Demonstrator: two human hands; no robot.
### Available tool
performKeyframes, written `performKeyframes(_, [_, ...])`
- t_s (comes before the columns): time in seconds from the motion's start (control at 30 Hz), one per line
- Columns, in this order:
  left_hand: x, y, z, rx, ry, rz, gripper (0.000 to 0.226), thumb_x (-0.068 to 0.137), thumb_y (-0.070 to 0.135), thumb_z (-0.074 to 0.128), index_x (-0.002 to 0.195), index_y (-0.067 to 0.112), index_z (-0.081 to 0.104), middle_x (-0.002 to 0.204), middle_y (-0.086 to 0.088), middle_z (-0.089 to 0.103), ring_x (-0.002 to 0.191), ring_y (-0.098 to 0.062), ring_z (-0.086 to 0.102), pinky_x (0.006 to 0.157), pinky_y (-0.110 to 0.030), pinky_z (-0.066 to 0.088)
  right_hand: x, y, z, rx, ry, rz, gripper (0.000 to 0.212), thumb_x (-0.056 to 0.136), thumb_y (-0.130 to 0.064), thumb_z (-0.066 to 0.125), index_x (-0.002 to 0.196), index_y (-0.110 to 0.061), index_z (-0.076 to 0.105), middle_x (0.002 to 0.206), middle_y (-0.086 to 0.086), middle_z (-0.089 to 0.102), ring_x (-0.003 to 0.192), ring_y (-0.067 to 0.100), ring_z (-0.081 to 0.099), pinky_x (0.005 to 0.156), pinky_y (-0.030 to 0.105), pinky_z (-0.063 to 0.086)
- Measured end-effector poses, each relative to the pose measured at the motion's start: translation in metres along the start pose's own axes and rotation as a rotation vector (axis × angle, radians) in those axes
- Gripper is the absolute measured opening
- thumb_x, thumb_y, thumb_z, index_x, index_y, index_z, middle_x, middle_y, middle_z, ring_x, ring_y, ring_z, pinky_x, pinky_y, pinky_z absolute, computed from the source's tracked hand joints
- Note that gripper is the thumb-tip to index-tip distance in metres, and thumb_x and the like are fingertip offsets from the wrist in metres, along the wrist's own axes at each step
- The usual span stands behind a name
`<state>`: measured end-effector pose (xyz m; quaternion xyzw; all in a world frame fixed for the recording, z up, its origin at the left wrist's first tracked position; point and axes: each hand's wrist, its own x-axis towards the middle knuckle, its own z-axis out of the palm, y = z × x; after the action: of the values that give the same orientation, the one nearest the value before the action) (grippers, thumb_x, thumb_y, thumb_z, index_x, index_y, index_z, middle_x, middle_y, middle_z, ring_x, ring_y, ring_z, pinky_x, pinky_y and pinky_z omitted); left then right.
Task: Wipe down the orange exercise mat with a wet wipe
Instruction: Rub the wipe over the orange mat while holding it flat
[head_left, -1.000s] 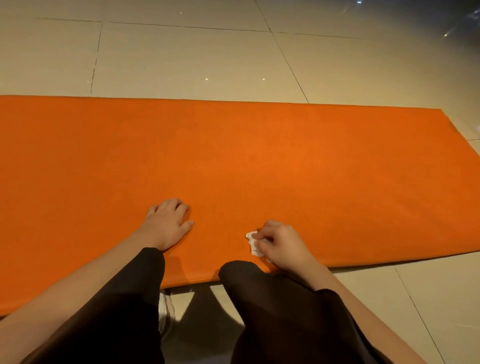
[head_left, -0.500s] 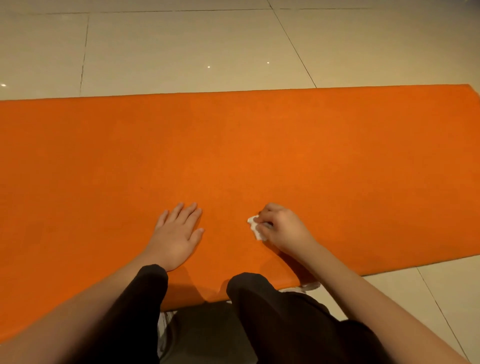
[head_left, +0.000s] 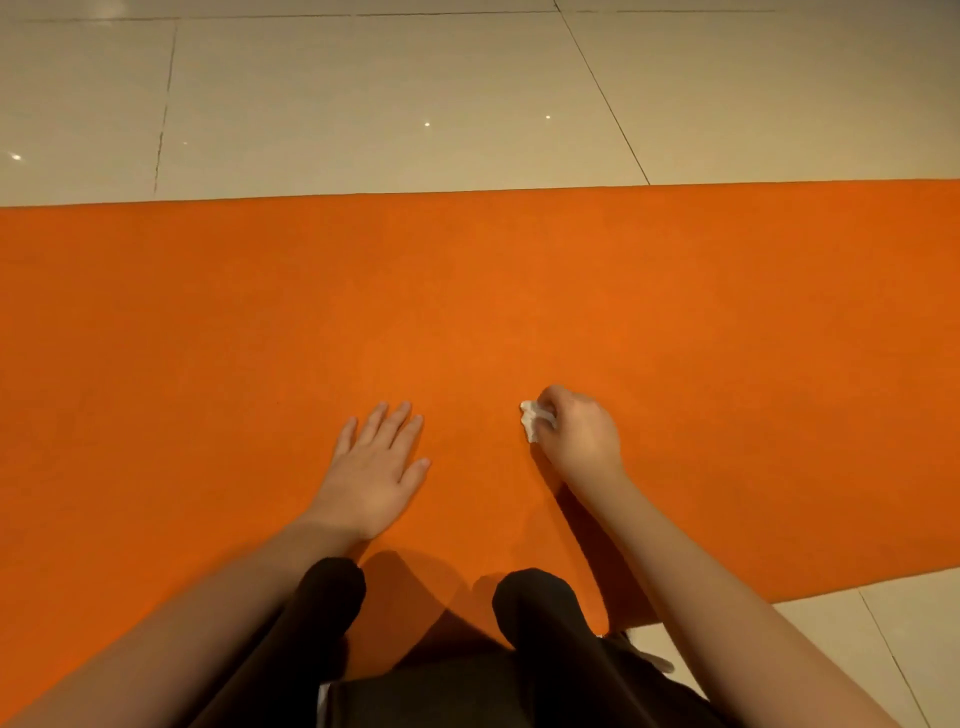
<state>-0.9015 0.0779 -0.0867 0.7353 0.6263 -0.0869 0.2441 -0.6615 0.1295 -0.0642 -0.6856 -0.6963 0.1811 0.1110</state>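
1. My left hand (head_left: 371, 467) lies flat on the mat (head_left: 467, 291), palm down, fingers straight and a little spread, holding nothing. I judge it is bracing me and pinning the mat.
2. My right hand (head_left: 582, 436) is curled round a small bunched white wipe (head_left: 532, 418). The wipe pokes out on the thumb side and touches the mat, near my left hand and to its right.
3. The mat lies on the tiled floor (head_left: 363, 104) with its long axis running left to right across me. Both ends run out of view.
4. The wipe sits in the near half of the mat, closer to the edge by my right knee (head_left: 535, 597) than to the far edge.
5. So the bare mat lies ahead of the wipe and out to both sides. The right stretch is open to my right hand, while my left hand sits in the way of a sweep leftwards.
6. I judge the next stroke should run along the long axis or push away toward the far edge, with the left hand kept pressed down so the mat does not creep.
7. The orange looks even all over, so I cannot tell which parts are already damp
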Motion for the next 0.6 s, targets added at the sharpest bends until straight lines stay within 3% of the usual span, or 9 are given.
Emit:
performKeyframes(0.03, [0.002,0.0,0.0,0.004,-0.002,-0.007,0.063,0.102,0.054,0.012,0.157,0.026,0.001,0.164,0.007,-0.01,0.149,-0.014,-0.016,0.12,-0.042,-0.011,0.0,-0.005,0.005,0.006,-0.018,0.004,0.012,0.085,-0.008,0.056,0.088,-0.007,0.068,0.091,0.01,0.068,0.087,0.03,0.061,0.058,0.028,0.03])
performKeyframes(0.13, [0.002,0.003,0.001,0.015,-0.014,-0.019,0.064,0.1,0.055,0.01,0.157,0.027,0.001,0.164,0.008,-0.009,0.149,-0.014,-0.016,0.12,-0.041,-0.011,-0.011,-0.013,0.019,-0.014,-0.192,-0.267,0.018,0.088,-0.009,0.053,0.087,-0.009,0.071,0.092,0.006,0.068,0.093,0.024,0.058,0.064,0.029,0.038])
performKeyframes(0.2, [0.001,0.005,0.002,0.012,-0.001,-0.028,0.064,0.1,0.055,0.009,0.157,0.027,0.002,0.164,0.008,-0.009,0.149,-0.014,-0.015,0.12,-0.041,-0.011,-0.003,-0.007,0.015,-0.067,-0.238,-0.345,0.018,0.09,-0.013,0.053,0.083,-0.01,0.07,0.09,0.007,0.067,0.092,0.027,0.058,0.064,0.034,0.044])
performKeyframes(0.27, [0.002,0.004,0.001,0.013,-0.004,-0.028,0.06,0.104,0.051,0.016,0.157,0.027,0.002,0.164,0.008,-0.008,0.149,-0.014,-0.015,0.121,-0.042,-0.009,0.011,0.003,0.013,-0.089,-0.143,-0.283,0.019,0.086,-0.009,0.057,0.069,-0.009,0.065,0.085,0.009,0.067,0.087,0.031,0.059,0.057,0.031,0.036])
performKeyframes(0.37, [0.004,0.003,-0.005,0.031,-0.023,0.005,0.061,0.103,0.052,0.018,0.157,0.025,0.008,0.164,0.005,-0.002,0.15,-0.017,-0.008,0.121,-0.043,-0.002,0.016,0.0,0.018,0.035,-0.001,-0.079,0.026,0.084,0.0,0.057,0.059,-0.007,0.064,0.086,0.009,0.066,0.087,0.029,0.061,0.06,0.025,0.03])
performKeyframes(0.47, [0.019,-0.001,-0.017,0.03,0.007,0.019,0.078,0.089,0.063,0.008,0.155,0.023,0.017,0.163,0.001,0.007,0.15,-0.02,0.0,0.12,-0.042,0.003,0.005,-0.011,0.025,0.058,-0.092,-0.217,0.024,0.084,0.0,0.056,0.063,-0.008,0.065,0.085,0.01,0.064,0.085,0.029,0.061,0.062,0.025,0.032])
performKeyframes(0.53, [0.036,-0.002,-0.021,0.028,0.006,-0.006,0.073,0.094,0.06,0.013,0.157,0.023,0.012,0.164,0.001,0.001,0.15,-0.02,-0.005,0.12,-0.044,-0.001,0.009,-0.009,0.019,0.002,-0.179,-0.339,0.018,0.086,-0.004,0.054,0.072,-0.005,0.065,0.085,0.01,0.06,0.085,0.03,0.058,0.061,0.029,0.036])
performKeyframes(0.6, [0.045,0.0,-0.018,0.04,-0.004,-0.018,0.064,0.102,0.053,0.02,0.157,0.023,0.006,0.164,0.002,-0.005,0.15,-0.021,-0.009,0.12,-0.047,-0.003,0.023,-0.001,0.014,-0.042,-0.156,-0.32,0.017,0.086,-0.006,0.054,0.072,-0.005,0.065,0.084,0.01,0.06,0.086,0.03,0.057,0.06,0.029,0.035])
